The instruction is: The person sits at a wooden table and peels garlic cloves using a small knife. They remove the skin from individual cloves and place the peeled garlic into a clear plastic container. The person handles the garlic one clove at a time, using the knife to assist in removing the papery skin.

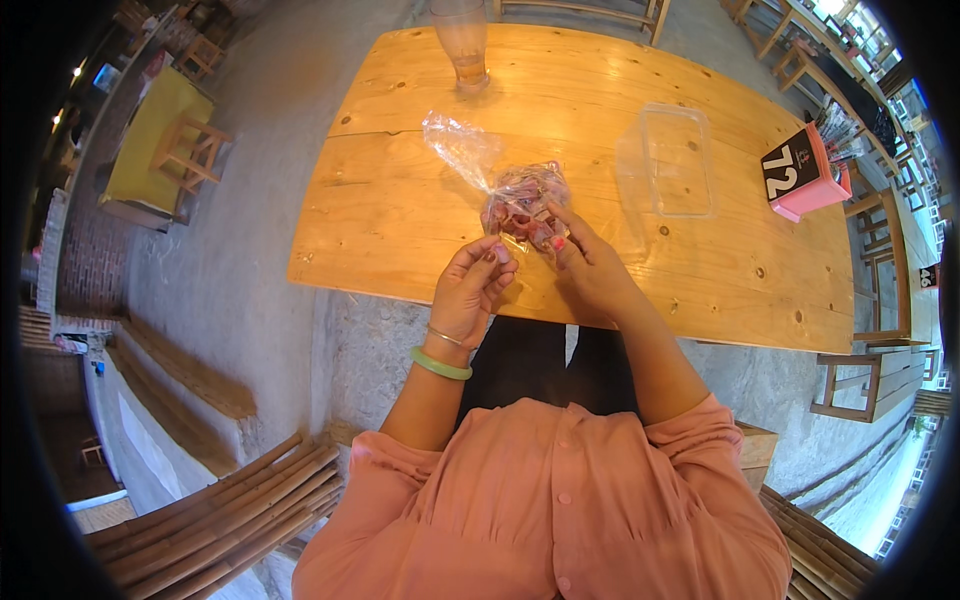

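A clear plastic bag (529, 191) of small reddish-purple pieces lies on the wooden table before me. Its neck is gathered tight, and the loose crinkled top (459, 146) fans out to the far left. My left hand (474, 281) is at the bag's near left corner, with a small pale pink piece (502, 253) pinched between thumb and fingers. At the bag's right side, my right hand (592, 262) grips it between thumb and index finger. What the pieces in the bag are, I cannot tell for certain through the shiny plastic.
Right of the bag stands a clear rectangular plastic container (679, 161). A drinking glass (461, 52) with a little liquid stands at the table's (390, 217) far edge. Toward the right edge is a pink utensil holder (806, 176) bearing a number. Bamboo benches (225, 517) flank me.
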Action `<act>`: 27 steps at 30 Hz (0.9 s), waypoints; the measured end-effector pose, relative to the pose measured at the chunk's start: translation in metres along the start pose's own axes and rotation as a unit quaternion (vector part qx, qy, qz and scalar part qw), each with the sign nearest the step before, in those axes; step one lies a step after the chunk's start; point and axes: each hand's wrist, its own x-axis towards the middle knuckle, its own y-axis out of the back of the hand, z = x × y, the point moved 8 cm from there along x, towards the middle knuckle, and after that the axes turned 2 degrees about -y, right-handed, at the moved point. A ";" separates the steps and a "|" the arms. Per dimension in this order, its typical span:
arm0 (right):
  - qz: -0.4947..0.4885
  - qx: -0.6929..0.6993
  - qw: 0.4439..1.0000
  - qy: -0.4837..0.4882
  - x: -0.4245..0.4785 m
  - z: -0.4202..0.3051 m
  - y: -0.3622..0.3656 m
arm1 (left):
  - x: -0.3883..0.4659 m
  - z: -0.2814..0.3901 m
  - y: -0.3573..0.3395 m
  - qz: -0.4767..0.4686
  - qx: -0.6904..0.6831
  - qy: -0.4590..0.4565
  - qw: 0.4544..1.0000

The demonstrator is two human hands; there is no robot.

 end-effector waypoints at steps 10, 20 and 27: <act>-0.107 0.172 0.977 -0.061 -0.037 -0.008 -0.022 | 0.000 -0.001 -0.026 -0.023 0.169 -0.086 0.982; -0.045 0.145 0.988 -0.032 -0.042 -0.019 0.011 | -0.002 0.007 -0.041 -0.071 0.160 -0.146 0.974; 0.250 -0.008 0.966 0.069 -0.052 -0.054 0.112 | 0.000 0.034 -0.063 -0.086 0.652 -0.396 0.641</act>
